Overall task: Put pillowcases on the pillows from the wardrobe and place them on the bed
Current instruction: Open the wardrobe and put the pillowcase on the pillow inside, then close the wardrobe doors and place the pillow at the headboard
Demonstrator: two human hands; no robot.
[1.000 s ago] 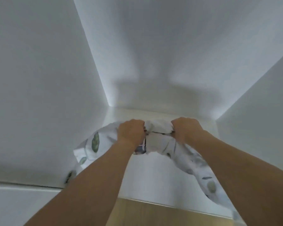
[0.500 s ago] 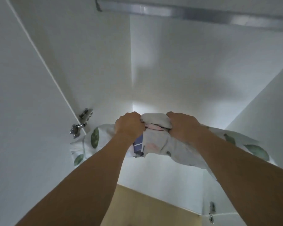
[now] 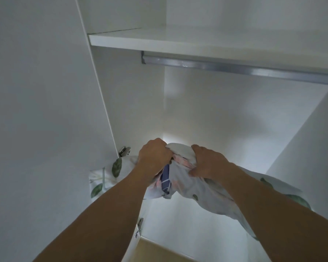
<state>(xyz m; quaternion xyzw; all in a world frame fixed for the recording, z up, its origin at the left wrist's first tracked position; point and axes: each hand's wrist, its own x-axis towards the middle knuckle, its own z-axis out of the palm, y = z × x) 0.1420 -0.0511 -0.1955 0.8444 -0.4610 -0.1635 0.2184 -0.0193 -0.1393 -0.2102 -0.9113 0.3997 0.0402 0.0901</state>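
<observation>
Two hands are in view, both clenched on one bundle of bedding (image 3: 180, 178) held in the air inside the open wardrobe (image 3: 225, 114). The left hand (image 3: 154, 157) is fisted over the bundle's upper left; the right hand (image 3: 208, 161) presses down on its upper right, fingers curled into the fabric. The bundle is white cloth with green leaf prints; one dark blue checked piece (image 3: 166, 179) shows between the hands. Whether it contains a pillow or only pillowcases cannot be determined.

One shelf (image 3: 197, 42) spans the top, with one metal hanging rail (image 3: 235, 69) directly beneath it. Two hinges are visible on the left panel: an upper hinge (image 3: 125, 151) and a lower hinge (image 3: 139, 226). The compartment above the hands offers open room. The bundle's right end is cut off behind the right forearm. A strip of wood-coloured floor (image 3: 159, 252) appears at the bottom edge.
</observation>
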